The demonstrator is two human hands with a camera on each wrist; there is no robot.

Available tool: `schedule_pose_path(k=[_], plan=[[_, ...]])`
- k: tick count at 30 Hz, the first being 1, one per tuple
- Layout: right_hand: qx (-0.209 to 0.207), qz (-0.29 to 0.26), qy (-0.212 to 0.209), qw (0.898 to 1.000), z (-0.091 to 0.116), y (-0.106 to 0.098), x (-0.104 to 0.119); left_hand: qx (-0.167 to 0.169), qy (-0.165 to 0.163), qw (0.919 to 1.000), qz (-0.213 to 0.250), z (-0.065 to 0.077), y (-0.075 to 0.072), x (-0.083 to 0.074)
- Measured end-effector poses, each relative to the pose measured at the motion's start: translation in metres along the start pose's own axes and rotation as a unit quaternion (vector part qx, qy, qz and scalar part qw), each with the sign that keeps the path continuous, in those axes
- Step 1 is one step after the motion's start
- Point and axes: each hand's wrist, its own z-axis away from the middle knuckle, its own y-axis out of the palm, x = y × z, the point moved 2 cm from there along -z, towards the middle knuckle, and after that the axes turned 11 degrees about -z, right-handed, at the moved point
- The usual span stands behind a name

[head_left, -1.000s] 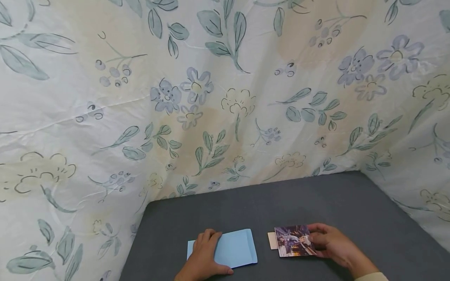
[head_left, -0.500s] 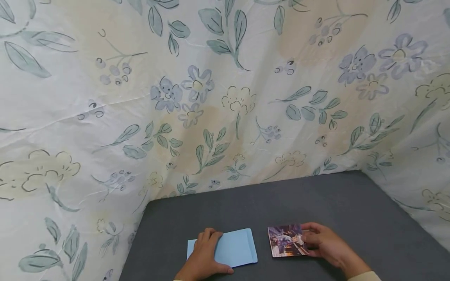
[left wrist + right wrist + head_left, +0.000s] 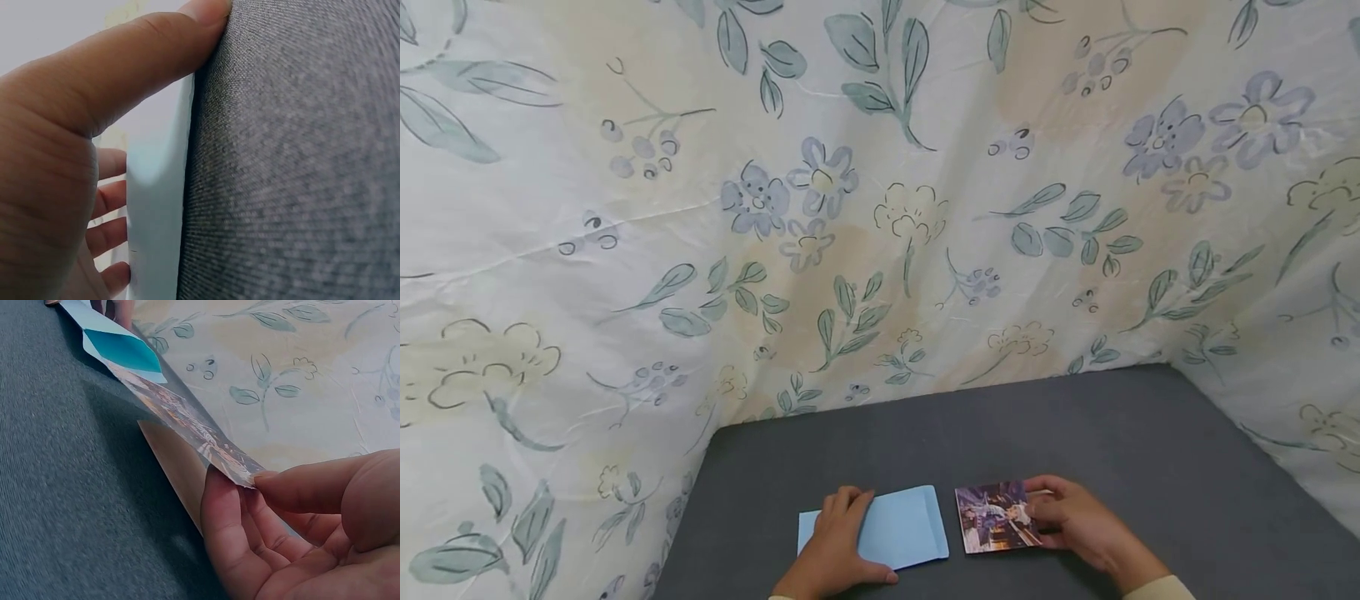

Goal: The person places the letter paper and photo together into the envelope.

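A light blue envelope (image 3: 904,527) lies on the dark table, its mouth gaping towards the right in the right wrist view. My left hand (image 3: 838,537) spans it and grips it by its edges; in the left wrist view the thumb (image 3: 156,47) is at the near edge, fingers at the far one. My right hand (image 3: 1071,521) pinches the right edge of a colourful picture card (image 3: 996,518) between thumb and fingers. The card is tilted, its far end close to the envelope's mouth. Under it, a tan card (image 3: 178,469) shows beside my fingers, hidden in the head view.
The dark grey cloth-covered table (image 3: 970,433) stretches behind and to the right of both hands. Pale floral fabric (image 3: 850,208) hangs as a wall along the back and both sides.
My right hand has moved left with the picture card, narrowing the gap to the envelope. The tan strip at the card's left has gone from the head view. My left hand stays put.
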Motion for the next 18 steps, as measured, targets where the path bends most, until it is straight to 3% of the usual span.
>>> schedule_pose_path(k=[18], plan=[[-0.022, 0.018, 0.001, 1.000, -0.010, 0.022, -0.003, -0.002, 0.000, 1.0000, 0.010, 0.001, -0.004, 0.000]])
